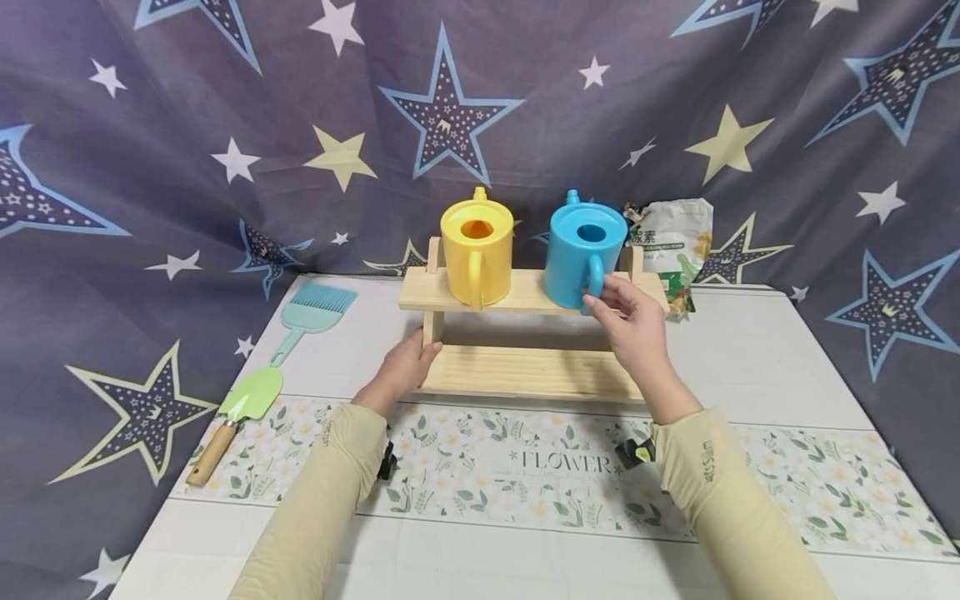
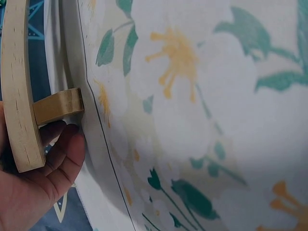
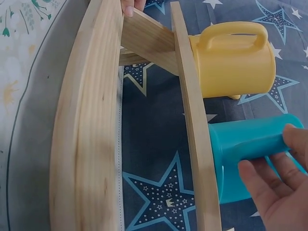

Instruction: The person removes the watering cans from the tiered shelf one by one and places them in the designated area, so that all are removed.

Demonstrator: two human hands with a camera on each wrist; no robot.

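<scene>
A two-tier wooden shelf [image 1: 525, 367] stands toward the back of the table. On its upper board sit a yellow watering can [image 1: 491, 267] on the left and a blue watering can [image 1: 570, 262] on the right, both upright with their handles facing me. My left hand [image 1: 401, 367] grips the left end of the shelf, thumb in front; in the left wrist view its fingers [image 2: 67, 154] curl behind the wood. With thumb and fingers, my right hand [image 1: 636, 329] holds the blue can's handle. The right wrist view shows the blue can's base against the board.
At left lie a teal dustpan-like brush [image 1: 307, 307] and a trowel [image 1: 255, 392] with green blade and wooden handle. A white printed bag [image 1: 678, 237] stands behind the shelf's right end. A starry curtain [image 1: 525, 50] hangs behind; a floral cloth [image 1: 487, 483] covers the table.
</scene>
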